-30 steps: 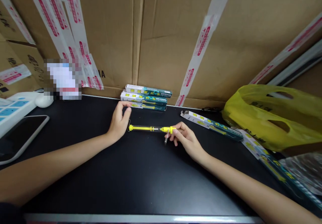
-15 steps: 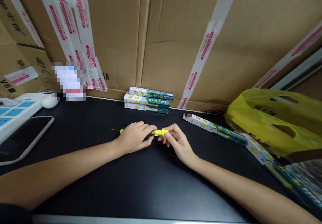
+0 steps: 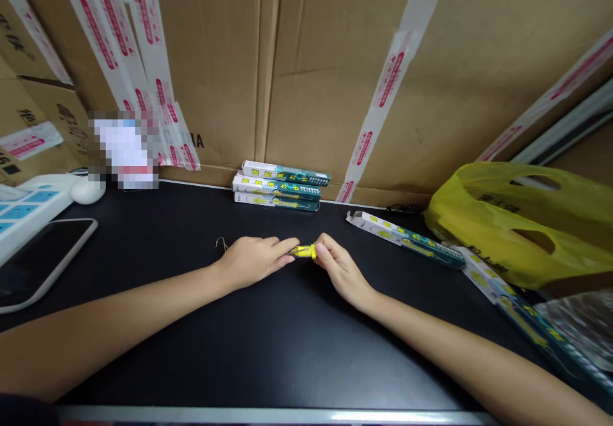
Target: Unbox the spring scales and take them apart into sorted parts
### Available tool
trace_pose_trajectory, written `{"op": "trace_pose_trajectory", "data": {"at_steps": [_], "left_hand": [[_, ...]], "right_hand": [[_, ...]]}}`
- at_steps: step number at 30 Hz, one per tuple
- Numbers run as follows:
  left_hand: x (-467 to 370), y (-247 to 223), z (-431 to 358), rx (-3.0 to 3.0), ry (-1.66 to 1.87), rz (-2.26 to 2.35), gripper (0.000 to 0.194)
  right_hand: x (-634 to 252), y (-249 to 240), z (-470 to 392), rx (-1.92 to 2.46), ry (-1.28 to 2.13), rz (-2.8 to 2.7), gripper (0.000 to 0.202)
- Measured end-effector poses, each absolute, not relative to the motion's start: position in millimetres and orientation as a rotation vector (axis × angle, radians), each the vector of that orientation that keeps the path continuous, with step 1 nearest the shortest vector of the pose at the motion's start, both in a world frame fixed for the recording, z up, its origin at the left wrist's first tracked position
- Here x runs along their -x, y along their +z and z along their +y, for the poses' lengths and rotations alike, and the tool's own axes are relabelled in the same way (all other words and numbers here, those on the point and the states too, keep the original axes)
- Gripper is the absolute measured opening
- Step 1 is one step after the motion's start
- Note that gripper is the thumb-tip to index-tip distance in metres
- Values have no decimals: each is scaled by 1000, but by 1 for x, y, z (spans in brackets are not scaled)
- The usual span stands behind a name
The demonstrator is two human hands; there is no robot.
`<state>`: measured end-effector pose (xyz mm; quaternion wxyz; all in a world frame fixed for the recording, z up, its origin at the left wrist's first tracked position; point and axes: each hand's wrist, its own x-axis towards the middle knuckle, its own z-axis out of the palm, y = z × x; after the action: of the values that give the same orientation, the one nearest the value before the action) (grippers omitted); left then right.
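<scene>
Between my two hands lies a spring scale with yellow end parts (image 3: 303, 251), held roughly level just over the black tabletop. My left hand (image 3: 251, 261) is closed around its body and covers most of it. A thin wire hook (image 3: 221, 243) sticks out past the left hand, pointing up. My right hand (image 3: 341, 271) pinches the yellow right end between thumb and fingers; the very tip is hidden by them.
Several printed narrow boxes (image 3: 278, 190) are stacked at the back against the cardboard. An open-ended box (image 3: 405, 237) and another box (image 3: 517, 311) lie at right beside a yellow plastic bag (image 3: 479, 215). At left are a power strip (image 3: 43, 199), a phone (image 3: 43, 260) and a pixelated object (image 3: 125, 151).
The spring scale has turned about its length, so the hook now points up. My right fingers have closed more tightly at the yellow end. The view has shifted slightly.
</scene>
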<state>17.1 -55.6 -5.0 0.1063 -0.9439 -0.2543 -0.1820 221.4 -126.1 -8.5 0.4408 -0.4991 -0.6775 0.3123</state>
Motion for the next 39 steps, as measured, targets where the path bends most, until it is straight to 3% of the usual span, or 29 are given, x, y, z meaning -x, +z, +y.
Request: {"op": "trace_pose_trajectory", "data": {"at_steps": [6,12,22,31,39], "left_hand": [[-18,-4,-54,2842,-514,-789,32],[-18,-4,-54,2849,-511,-758,30],[-16,-3,-53,2801,-527,-702,29],[-13,0,-52,2659,-531,-548,30],[-12,2,-49,2701,-645,-497,32]], "right_hand": [[-224,-5,-127,1222,792,-1685,28],[-231,-9,-123,1356,729,-1758,45],[-235,-1,-124,1257,772,-1909,31],[-238,-1,-122,1374,478,-2150,40],[-237,0,-125,1268,625,-2018,29]]}}
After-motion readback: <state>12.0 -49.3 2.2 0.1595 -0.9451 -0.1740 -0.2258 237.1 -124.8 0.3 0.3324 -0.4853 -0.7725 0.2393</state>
